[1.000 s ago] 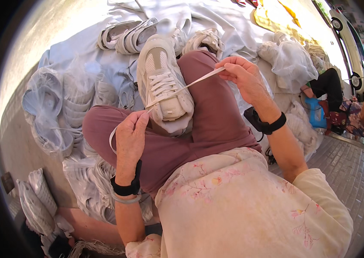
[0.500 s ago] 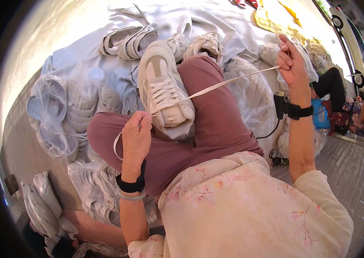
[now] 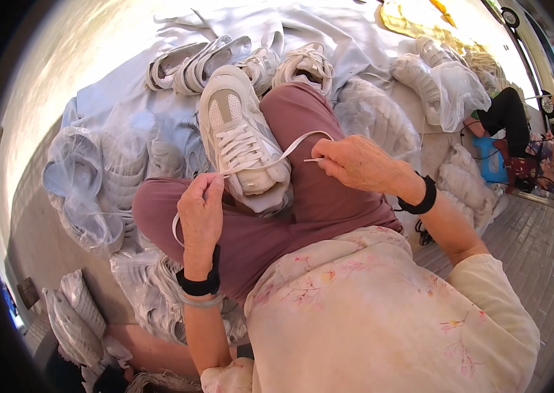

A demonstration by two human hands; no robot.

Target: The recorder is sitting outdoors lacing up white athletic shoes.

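Off-white sneaker points toe-away, long axis slanting left; left hand and right hand pinch its shoelace.

A creased pale sheet spreads over the ground; white shoes lie on its far part, bagged shoes by its left edge.

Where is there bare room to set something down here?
Bare patches: grey ground left of the bagged shoes; brick paving beyond the right sleeve; rumpled pale sheet between the loose shoes and yellow material. Crowded: beside the left knee, where those bags lie, and around the shoe, where left hand and right hand hold the lace.
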